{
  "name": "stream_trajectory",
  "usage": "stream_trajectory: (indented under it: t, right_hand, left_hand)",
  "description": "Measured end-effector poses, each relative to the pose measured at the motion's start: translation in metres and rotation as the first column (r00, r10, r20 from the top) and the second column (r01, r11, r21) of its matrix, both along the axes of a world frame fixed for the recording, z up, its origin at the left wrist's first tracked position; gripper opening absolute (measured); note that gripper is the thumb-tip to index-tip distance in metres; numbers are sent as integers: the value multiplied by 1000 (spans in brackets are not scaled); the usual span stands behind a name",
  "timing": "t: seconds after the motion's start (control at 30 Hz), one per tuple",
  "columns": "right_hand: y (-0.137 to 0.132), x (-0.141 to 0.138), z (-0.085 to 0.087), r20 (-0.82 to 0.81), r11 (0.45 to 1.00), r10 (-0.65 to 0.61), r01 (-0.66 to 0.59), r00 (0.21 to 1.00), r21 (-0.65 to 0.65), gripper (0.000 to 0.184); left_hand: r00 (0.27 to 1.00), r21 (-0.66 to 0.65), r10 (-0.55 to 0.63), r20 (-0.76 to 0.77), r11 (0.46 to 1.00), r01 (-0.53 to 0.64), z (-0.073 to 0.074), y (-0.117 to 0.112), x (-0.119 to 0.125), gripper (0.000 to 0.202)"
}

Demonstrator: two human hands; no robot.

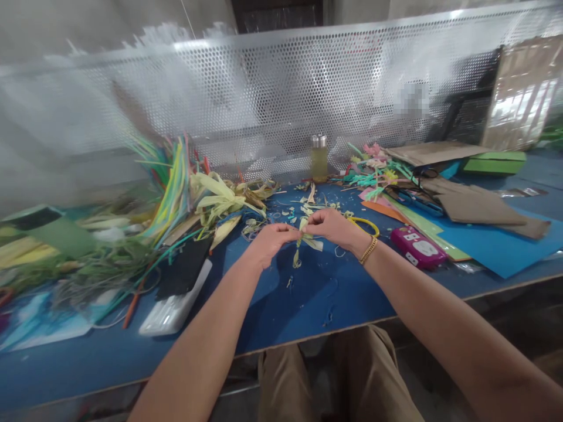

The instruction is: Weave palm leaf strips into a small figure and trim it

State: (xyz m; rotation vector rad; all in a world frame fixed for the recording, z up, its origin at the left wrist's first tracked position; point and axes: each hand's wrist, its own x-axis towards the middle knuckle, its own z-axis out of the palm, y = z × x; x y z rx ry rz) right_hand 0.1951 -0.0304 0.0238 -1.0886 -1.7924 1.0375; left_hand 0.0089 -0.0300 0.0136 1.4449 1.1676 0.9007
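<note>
Over the middle of the blue table, my left hand [275,241] and my right hand [329,228] almost meet at the fingertips. Both pinch a small pale green-yellow corn husk [313,243]; one narrow, twisted end hangs down between the hands, and another part spreads out under the right fingers. The fingertips cover its middle, so any tie there cannot be made out. A bracelet circles my right wrist. Around and behind the hands lie husk scraps and small blue bits. Just beyond my right wrist rests a yellow ring [368,224].
Corn husks [220,196] and colourful strips [173,181] are heaped at left, near a black-and-white box-like object [180,293]. A bottle [319,158] stands behind. At right are a magenta case [417,247], blue paper [497,243] and brown cardboard [475,202]. A perforated metal panel [281,94] backs the table.
</note>
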Motion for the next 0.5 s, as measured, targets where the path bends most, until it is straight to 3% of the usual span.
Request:
stream_trajectory:
  t: [0.17, 0.5]
  right_hand:
    - [-1, -2, 2, -47, 1000, -3, 3, 999, -11, 25]
    - [1, -4, -3, -109, 1000, -15, 14, 994, -14, 27]
  left_hand:
    - [996, -14, 32, 88, 999, -31, 0, -1, 4, 15]
    - [995, -40, 75, 72, 997, -72, 4, -4, 6, 13]
